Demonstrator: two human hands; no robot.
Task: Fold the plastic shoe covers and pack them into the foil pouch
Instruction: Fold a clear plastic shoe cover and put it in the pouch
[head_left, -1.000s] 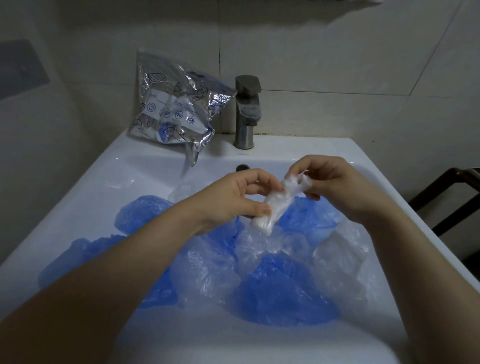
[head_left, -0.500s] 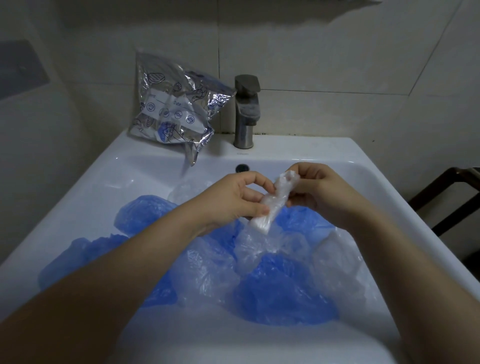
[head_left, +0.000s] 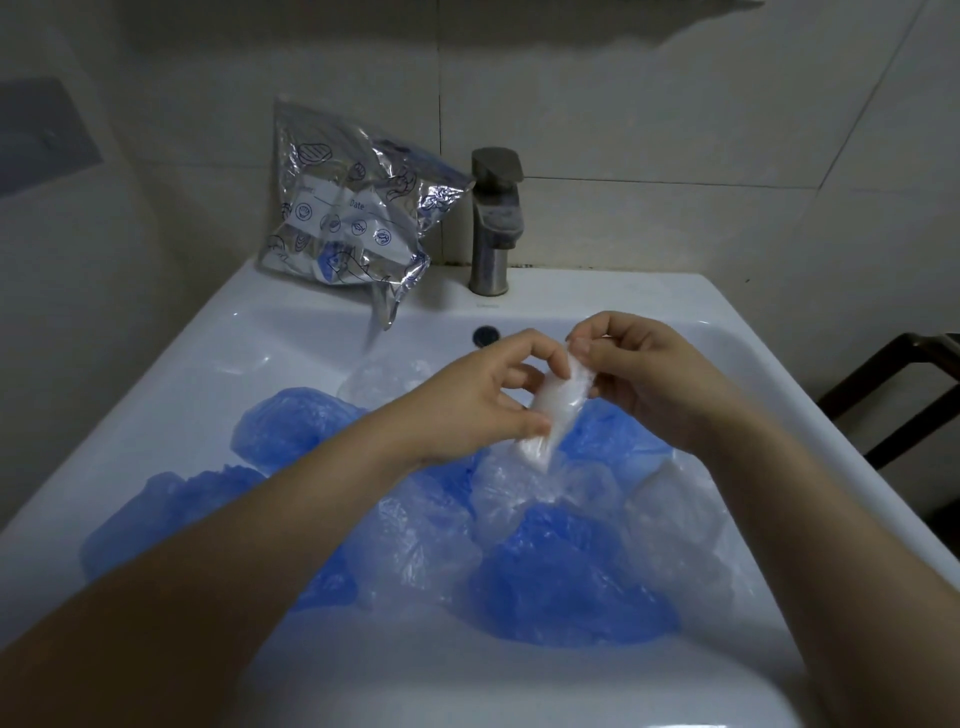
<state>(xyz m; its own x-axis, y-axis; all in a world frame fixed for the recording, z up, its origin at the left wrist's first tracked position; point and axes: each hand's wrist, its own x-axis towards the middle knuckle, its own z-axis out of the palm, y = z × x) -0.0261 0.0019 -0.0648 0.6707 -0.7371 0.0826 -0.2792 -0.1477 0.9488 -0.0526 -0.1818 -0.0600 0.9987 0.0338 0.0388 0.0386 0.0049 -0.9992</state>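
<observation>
A two-handed grip is being kept on a folded clear shoe cover (head_left: 553, 410): the left hand (head_left: 467, 402) is pinching the lower part between thumb and curled fingers, while the right hand (head_left: 639, 374) is pinching the upper end, its fingertips (head_left: 577, 347) pressed onto the plastic. The bundle is being held above the sink (head_left: 779, 374), its long axis running steeply, upper end toward the right hand, lower end hanging free below the left thumb. The foil pouch (head_left: 353, 208) is being propped against the wall on the sink's back ledge, up and to the left of the bundle, just beside the tap (head_left: 496, 223); its opening cannot be made out. The left hand is judged the nearer to the pouch, so the coming transfer is likely being set up leftward and away. Loose blue and clear covers (head_left: 566, 587) are lying heaped in the basin, directly beneath both hands, not yet folded.
</observation>
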